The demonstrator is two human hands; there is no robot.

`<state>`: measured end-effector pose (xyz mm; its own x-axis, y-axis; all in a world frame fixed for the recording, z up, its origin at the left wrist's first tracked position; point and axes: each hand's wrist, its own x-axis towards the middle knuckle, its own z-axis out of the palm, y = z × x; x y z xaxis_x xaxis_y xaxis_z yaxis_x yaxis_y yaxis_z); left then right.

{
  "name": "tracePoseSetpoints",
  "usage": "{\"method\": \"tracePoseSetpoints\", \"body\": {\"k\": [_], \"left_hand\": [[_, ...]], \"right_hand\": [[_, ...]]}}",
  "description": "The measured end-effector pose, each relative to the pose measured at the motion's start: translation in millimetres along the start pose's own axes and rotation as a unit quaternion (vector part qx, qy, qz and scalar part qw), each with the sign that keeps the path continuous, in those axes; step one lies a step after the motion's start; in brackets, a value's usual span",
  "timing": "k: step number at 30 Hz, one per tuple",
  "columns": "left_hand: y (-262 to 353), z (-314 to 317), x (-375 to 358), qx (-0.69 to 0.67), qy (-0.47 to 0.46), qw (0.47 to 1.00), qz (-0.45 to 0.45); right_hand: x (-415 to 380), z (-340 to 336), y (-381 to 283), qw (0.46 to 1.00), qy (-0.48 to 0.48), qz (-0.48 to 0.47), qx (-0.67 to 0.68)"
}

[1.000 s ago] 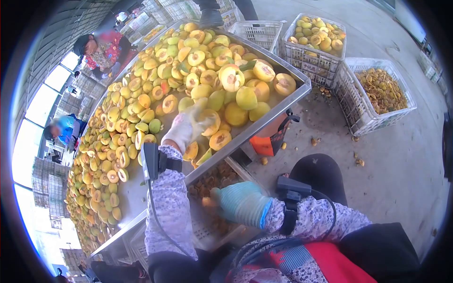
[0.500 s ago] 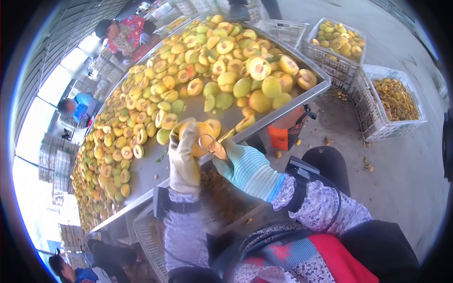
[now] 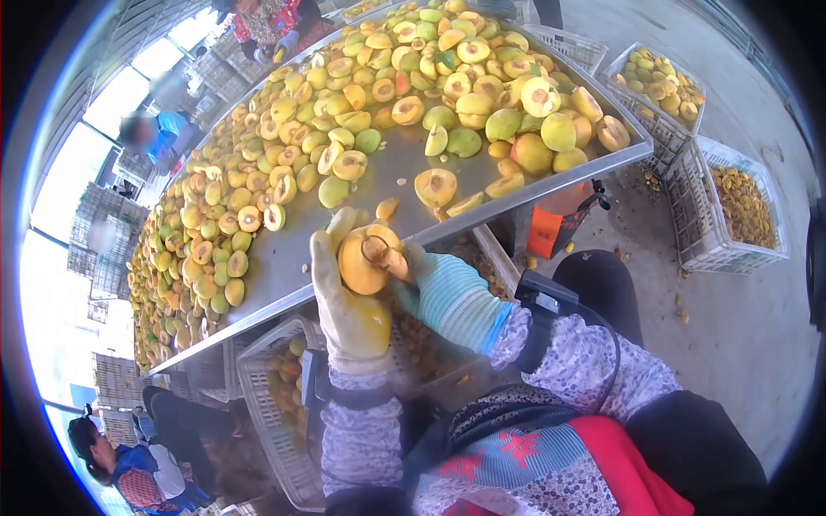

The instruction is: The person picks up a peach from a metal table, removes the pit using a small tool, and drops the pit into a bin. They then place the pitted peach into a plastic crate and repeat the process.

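My left hand [image 3: 351, 322], in a pale glove stained yellow, is closed around a yellow peach [image 3: 360, 268] near the edge of the metal table. In a blue-green striped glove, my right hand [image 3: 454, 299] grips a small looped pitting tool [image 3: 396, 261]. Its curved metal loop lies against the peach's flesh. Just beyond the fingers, a halved peach [image 3: 435, 187] rests cut side up on the table [image 3: 288, 249], with a small orange piece [image 3: 387, 208] beside it. A large heap of halved peaches [image 3: 284, 138] covers much of the tabletop.
Crates of fruit [image 3: 658, 82] and of small brown pieces [image 3: 730, 215] stand on the floor at right. An orange bag [image 3: 551, 225] sits under the table edge. Below left is a white crate [image 3: 275, 413] with fruit. Other people work across the table [image 3: 267, 21] and at left [image 3: 129, 469].
The view has shifted, so the table sits farther right and higher. The left hand has turned its palm up with the peach, and a halved peach now lies apart beyond the hands.
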<state>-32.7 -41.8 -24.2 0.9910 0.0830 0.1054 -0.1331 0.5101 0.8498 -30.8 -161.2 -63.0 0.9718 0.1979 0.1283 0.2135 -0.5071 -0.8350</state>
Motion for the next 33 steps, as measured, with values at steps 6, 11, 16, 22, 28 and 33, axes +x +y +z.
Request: {"method": "tracePoseSetpoints", "body": {"k": [6, 11, 16, 22, 28, 33], "left_hand": [[-3, -10, 0, 0.082, 0.027, 0.996, 0.032], [-7, 1, -4, 0.143, 0.1, 0.981, 0.087], [0, 1, -4, 0.098, 0.137, 0.985, 0.027], [5, 6, -4, 0.185, 0.156, 0.969, 0.044], [6, 8, -2, 0.199, 0.154, 0.967, 0.042], [16, -19, 7, 0.278, -0.015, 0.96, 0.002]], "right_hand": [[4, 14, 3, 0.985, -0.02, -0.057, 0.163], [3, 6, -6, 0.988, -0.087, -0.026, 0.123], [-6, 4, -7, 0.993, -0.111, -0.005, 0.031], [-9, 17, 1, 0.984, -0.114, -0.037, 0.136], [-12, 13, 2, 0.982, -0.142, -0.04, 0.118], [-7, -3, -2, 0.968, -0.233, -0.038, 0.084]]}}
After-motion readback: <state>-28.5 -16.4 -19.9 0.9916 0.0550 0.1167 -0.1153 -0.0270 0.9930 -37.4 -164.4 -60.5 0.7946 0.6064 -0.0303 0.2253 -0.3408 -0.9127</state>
